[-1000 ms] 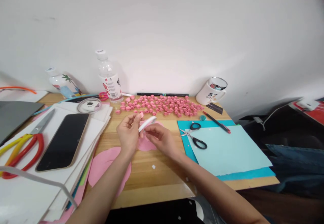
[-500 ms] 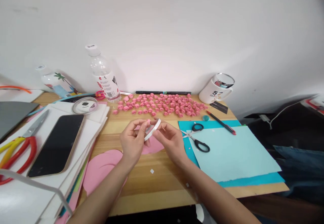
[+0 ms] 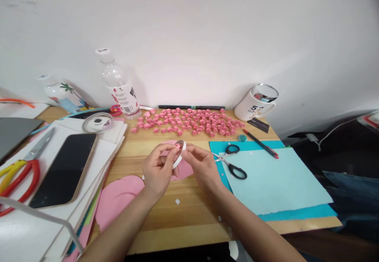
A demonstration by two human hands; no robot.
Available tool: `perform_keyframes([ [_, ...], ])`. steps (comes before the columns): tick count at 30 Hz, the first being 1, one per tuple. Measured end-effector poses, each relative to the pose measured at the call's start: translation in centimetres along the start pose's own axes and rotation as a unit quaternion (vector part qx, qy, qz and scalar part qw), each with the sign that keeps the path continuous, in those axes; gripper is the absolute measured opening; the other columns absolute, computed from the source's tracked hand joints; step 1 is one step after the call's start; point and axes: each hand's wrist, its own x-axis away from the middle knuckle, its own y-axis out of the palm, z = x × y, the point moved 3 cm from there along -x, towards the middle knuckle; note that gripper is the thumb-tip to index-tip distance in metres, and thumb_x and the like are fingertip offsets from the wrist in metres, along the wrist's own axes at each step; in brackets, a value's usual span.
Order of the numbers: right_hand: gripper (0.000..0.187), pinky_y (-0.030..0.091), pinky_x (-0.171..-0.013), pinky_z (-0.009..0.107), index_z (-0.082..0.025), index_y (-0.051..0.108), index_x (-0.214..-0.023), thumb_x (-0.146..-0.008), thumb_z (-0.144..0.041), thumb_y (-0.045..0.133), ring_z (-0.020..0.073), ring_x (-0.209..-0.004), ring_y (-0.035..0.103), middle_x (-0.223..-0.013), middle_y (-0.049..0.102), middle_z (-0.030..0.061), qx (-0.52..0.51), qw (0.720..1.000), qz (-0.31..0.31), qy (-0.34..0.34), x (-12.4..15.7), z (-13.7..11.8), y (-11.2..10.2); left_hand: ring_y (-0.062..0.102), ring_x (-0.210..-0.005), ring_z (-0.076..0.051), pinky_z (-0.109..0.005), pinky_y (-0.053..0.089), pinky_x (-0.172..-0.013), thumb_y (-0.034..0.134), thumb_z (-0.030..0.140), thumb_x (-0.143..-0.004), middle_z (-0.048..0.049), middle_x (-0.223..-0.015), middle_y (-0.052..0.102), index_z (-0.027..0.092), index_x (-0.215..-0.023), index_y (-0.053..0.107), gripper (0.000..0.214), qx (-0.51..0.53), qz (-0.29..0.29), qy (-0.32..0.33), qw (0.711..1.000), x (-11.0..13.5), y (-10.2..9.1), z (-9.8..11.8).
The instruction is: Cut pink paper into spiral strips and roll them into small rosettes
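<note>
My left hand (image 3: 158,169) and my right hand (image 3: 201,165) meet over the middle of the wooden desk (image 3: 177,210). Between their fingertips they hold a small white ring of tape (image 3: 179,152), tilted on edge. My left thumb and forefinger also pinch a tiny pink piece (image 3: 177,146) against the ring. Under the hands lies a pink paper cut-out (image 3: 185,169). Behind them, several small pink paper roses (image 3: 189,122) are spread along the back of the desk.
Black-handled scissors (image 3: 232,163) lie on blue paper sheets (image 3: 275,179) to the right, with a red pen (image 3: 262,144) and a white mug (image 3: 256,104). A phone (image 3: 63,167), red scissors (image 3: 20,171), a tape roll (image 3: 97,122) and two bottles (image 3: 118,84) stand left.
Both hands stayed together on the tape ring and turned it more upright. The view shifted slightly, so the desk items sit a little lower and further left.
</note>
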Motion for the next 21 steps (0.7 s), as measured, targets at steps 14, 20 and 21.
perform_keyframes([
  [14, 0.02, 0.048, -0.083, 0.038, -0.025, 0.064, -0.094, -0.074, -0.028, 0.067, 0.019, -0.087, 0.061, -0.09, 0.066, 0.0031, 0.178, 0.968, 0.062, -0.165, 0.9, -1.0, -0.2, 0.043, -0.026, -0.005, -0.016, 0.031, -0.027, 0.064, 0.031, -0.074, 0.0048, -0.048, 0.06, 0.019, -0.075, 0.062, 0.013, -0.017, 0.072, 0.038, 0.997, 0.0, -0.5, 0.4],
  [20, 0.02, 0.05, -0.075, 0.037, -0.028, 0.065, -0.098, -0.079, -0.024, 0.06, 0.0196, -0.089, 0.059, -0.099, 0.063, 0.0057, 0.302, 0.914, 0.024, -0.269, 0.9, -2.0, -0.1, 0.04, -0.027, -0.003, -0.016, 0.029, -0.026, 0.065, 0.033, -0.073, 0.0018, -0.059, 0.066, 0.018, -0.077, 0.061, 0.016, -0.001, 0.087, 0.015, 0.996, -0.8, -1.1, 0.5],
  [21, 0.018, 0.051, -0.072, 0.035, -0.027, 0.065, -0.096, -0.08, -0.024, 0.059, 0.0188, -0.084, 0.06, -0.095, 0.065, 0.0051, 0.301, 0.917, 0.001, -0.263, 0.9, -1.9, 0.0, 0.039, -0.027, -0.003, -0.016, 0.029, -0.026, 0.065, 0.033, -0.073, 0.0008, -0.063, 0.067, 0.017, -0.077, 0.061, 0.017, -0.001, 0.101, 0.022, 0.995, -1.1, -1.3, 0.6],
])
